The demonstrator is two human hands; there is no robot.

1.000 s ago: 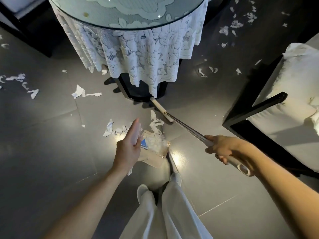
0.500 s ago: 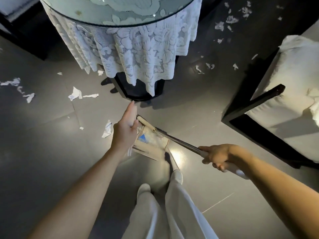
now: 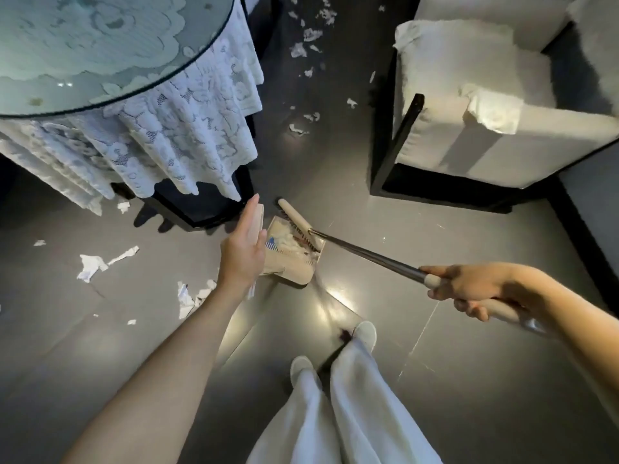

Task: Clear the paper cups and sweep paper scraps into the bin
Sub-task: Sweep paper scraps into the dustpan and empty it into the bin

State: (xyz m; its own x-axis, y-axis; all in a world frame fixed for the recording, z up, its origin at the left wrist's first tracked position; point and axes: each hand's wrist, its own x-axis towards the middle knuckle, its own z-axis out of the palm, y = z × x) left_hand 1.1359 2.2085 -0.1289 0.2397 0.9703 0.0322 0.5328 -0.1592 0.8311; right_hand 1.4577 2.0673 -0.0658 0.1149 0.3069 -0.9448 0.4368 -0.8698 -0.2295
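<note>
Dark tiled floor (image 3: pixel 435 396), paper scraps (image 3: pixel 90 266) loose at left! The left hand (image 3: pixel 243 254) lies straight-fingered along the dustpan (image 3: pixel 294 267) handle (grip unclear). The broom (image 3: pixel 351 247) rests head-in-pan, shaft slanting back-right into the right hand (image 3: pixel 469 289), fisted round it. Those scraps sit left-hand side.

Both my arms are bare all the way down to my left hand (image 3: pixel 241 259) and right hand (image 3: pixel 469 289). Below the hands, nearer me: loose white trousers (image 3: pixel 338 416), wide legs, soft folds. Past the hems: pale left shoe (image 3: pixel 299 366) and right shoe (image 3: pixel 365 331), rounded toes, plain uppers.
</note>
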